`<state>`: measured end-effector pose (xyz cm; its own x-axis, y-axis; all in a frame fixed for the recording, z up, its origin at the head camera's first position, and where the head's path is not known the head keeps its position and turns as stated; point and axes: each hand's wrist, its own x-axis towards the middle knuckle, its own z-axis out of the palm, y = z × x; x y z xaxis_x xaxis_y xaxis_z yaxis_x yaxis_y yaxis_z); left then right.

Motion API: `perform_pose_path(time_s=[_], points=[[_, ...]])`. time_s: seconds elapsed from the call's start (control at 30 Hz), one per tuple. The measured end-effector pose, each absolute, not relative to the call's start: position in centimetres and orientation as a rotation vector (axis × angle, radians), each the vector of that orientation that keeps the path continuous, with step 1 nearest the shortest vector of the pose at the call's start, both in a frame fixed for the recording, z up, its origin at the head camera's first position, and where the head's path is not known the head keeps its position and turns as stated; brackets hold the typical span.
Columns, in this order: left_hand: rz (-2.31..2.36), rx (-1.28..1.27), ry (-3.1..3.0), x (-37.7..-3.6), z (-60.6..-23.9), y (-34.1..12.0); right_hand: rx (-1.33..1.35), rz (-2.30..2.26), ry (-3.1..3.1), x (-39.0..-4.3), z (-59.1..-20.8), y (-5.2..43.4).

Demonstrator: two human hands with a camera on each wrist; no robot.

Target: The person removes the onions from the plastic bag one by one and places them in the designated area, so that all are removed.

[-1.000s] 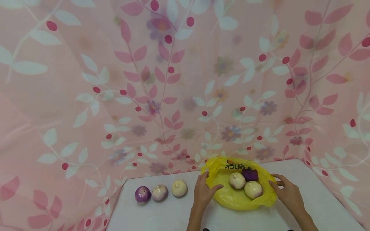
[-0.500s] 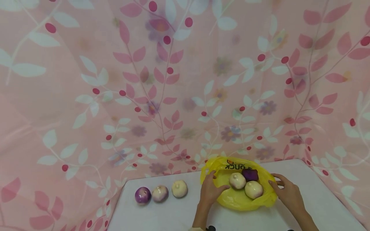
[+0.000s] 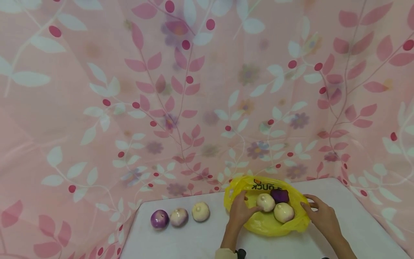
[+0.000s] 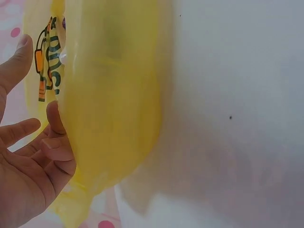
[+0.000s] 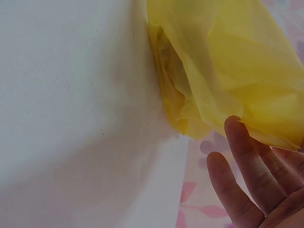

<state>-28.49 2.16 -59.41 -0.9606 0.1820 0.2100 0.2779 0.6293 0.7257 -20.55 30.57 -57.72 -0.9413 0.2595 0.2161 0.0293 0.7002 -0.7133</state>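
Reaching into yellow bag (image 3: 263, 225) on white desk (image 3: 181, 241), left hand (image 3: 240, 212) goes inside opening, fingers loosely spread beside pale bun (image 3: 265, 202), gripping nothing yet. Right hand (image 3: 321, 216) rests at bag's right rim, fingers relaxed; hold on plastic unclear. Advice: steady rim, curl fingers gently round bun, lift straight up. Three more buns (image 3: 179, 217) lined up left.

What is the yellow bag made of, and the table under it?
The yellow bag looks like thin, glossy plastic: light glows through it and it crumples into soft folds. The table looks smooth, matte and white, perhaps laminate or plastic; the pictures leave that open.
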Motion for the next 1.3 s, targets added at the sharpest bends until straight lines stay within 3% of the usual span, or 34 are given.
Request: perform_pose_path(time_s=[0.6,1.3], points=[[-1.325,-0.411,-2.798,-29.3,-61.2,4.1,-0.211,1.066,-2.614,-20.8,-57.8,30.5],[-1.272,-0.268,-2.913,-29.4,-59.8,6.1,-0.197,1.037,-2.599,-20.8,-58.1,30.7]])
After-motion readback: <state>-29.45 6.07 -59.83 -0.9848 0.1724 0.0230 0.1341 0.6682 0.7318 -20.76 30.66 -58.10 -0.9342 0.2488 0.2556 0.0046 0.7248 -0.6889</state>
